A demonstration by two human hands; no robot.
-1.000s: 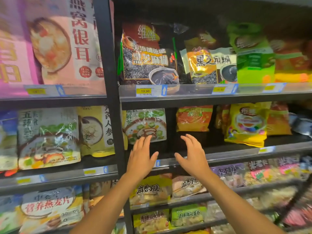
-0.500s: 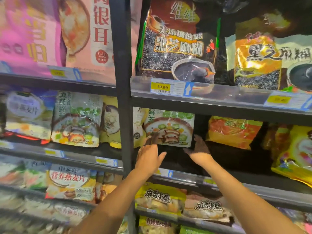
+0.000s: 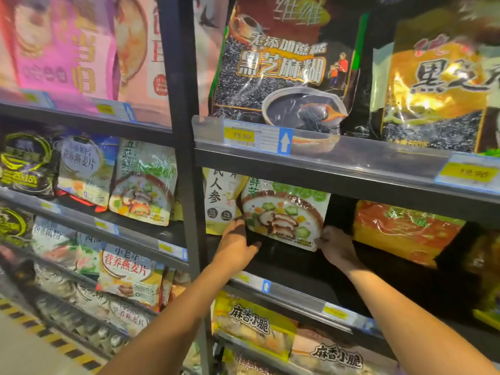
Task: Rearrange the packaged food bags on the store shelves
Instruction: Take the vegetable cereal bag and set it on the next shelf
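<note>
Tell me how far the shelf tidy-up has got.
Done: nothing clearly finished; the ginseng bag stands upright alongside. In hand: the left hand and right hand grip the lower corners of the vegetable-soup bag. Left: placing it; a dark gap separates it from the orange bag.

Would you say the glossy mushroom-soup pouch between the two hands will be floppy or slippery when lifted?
The glossy plastic mushroom-soup pouch looks crinkled, so probably floppy. Its shiny film may be slippery; left hand and right hand gripping both lower corners should steady it.
</note>
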